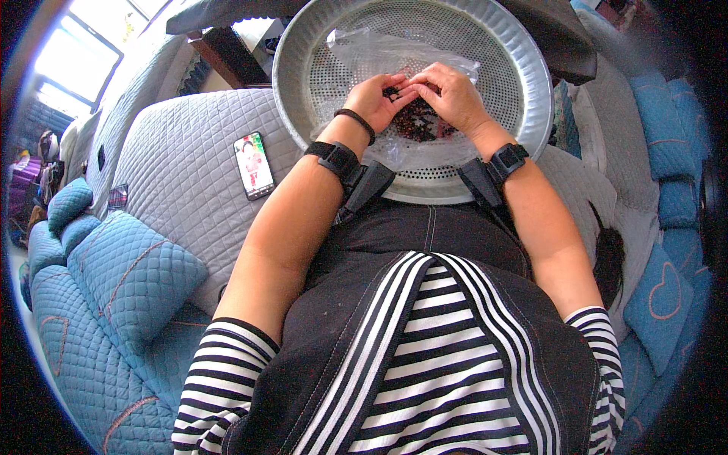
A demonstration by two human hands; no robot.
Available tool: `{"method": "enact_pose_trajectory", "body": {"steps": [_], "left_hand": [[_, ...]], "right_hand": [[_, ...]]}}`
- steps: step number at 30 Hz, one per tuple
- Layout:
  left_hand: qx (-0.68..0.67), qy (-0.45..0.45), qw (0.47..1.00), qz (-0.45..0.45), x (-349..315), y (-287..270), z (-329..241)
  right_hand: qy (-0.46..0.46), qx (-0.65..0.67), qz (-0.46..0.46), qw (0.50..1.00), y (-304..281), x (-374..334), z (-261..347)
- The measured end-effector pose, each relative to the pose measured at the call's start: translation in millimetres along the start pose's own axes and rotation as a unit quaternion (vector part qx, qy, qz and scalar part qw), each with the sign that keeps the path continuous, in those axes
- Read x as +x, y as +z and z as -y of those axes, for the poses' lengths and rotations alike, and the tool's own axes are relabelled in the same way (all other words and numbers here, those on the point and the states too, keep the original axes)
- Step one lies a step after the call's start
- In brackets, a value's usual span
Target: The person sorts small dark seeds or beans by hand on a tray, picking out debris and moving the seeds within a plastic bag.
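A round metal tray point(292, 98) with a perforated bottom rests at my lap. Inside it is spread a clear plastic bag point(356, 49), crumpled at the back. A pile of small dark reddish-brown pieces point(422, 125) lies on the plastic; they are too small to name. Over the pile, my left hand point(373, 100) has its fingers curled inward, with dark bits visible by them. My right hand point(453, 97) meets it, thumb and fingers pinched together at the left fingertips. What sits between the fingertips is hidden.
A phone point(254, 166) with a lit screen lies on the grey quilted cover point(182, 136) to the left. Blue quilted cushions point(129, 273) line the left side, and more blue cushions point(660, 292) stand at the right. Beyond the tray is a dark table edge point(553, 34).
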State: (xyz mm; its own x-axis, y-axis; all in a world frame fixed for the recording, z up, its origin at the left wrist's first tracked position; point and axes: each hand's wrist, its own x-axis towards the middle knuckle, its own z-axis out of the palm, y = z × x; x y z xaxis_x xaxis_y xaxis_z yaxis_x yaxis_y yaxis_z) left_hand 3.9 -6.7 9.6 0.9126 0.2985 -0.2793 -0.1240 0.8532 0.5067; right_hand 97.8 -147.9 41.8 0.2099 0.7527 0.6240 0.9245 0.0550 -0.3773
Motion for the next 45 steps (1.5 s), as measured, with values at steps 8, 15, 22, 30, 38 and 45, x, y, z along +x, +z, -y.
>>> {"method": "enact_pose_trajectory", "body": {"steps": [8, 15, 22, 30, 38, 45], "left_hand": [[-0.012, -0.019, 0.999, -0.038, -0.6, -4.5, -2.3], [0.006, 0.004, 0.998, -0.059, -3.4, 2.7, -1.6], [0.031, 0.040, 0.996, -0.077, -6.6, 4.5, -2.5], [0.034, 0.040, 0.996, -0.076, -5.1, 3.7, -2.5], [0.029, 0.037, 0.996, -0.078, -5.6, 4.3, -1.8], [0.031, 0.043, 0.996, -0.079, -2.9, 2.0, -2.1]], "right_hand": [[0.044, 0.044, 0.057, 0.996, 0.3, -1.2, -0.7], [0.028, 0.065, 0.176, 0.982, 0.0, -5.9, -10.0], [0.274, 0.248, 0.362, 0.856, -5.6, -0.3, 11.8], [0.146, 0.164, 0.470, 0.855, 3.9, -6.6, 4.6], [0.292, 0.206, 0.326, 0.875, -11.0, 0.5, 3.3], [0.177, 0.113, 0.310, 0.927, -10.3, -1.3, 3.4]]}}
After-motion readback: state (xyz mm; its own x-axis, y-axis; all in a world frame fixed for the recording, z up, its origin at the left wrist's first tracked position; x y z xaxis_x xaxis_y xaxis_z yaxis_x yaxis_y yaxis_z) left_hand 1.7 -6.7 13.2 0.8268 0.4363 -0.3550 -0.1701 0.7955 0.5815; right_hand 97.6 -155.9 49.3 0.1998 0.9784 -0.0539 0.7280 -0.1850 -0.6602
